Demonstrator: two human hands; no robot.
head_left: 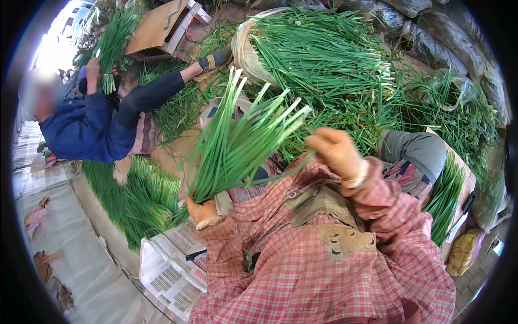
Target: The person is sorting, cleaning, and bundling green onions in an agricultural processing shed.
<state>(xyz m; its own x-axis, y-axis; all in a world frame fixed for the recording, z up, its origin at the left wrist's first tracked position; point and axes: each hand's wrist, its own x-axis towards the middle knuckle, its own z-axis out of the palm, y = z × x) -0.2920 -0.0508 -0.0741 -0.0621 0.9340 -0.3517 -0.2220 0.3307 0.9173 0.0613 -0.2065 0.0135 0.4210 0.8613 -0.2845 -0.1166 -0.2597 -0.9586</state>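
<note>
My left hand [203, 213], in an orange glove, is closed round the leafy end of a bunch of garlic chives [237, 143]. The bunch fans upward, its white stem ends pointing up and to the right. To the right of it, my right hand [337, 154], also gloved, is raised with its fingers pinched. A thin green leaf runs from those fingertips down toward the bunch. Beyond both hands, a large heap of garlic chives [324, 54] lies on clear plastic sheeting, with loose leaves scattered below it.
At the left, a seated co-worker in blue [89, 129] holds another bunch [111, 43]. Tied bundles [143, 200] lie on the ground beside a white plastic crate [170, 270]. A wooden box [162, 27] stands at the back; plastic-wrapped bales [442, 43] line the far right.
</note>
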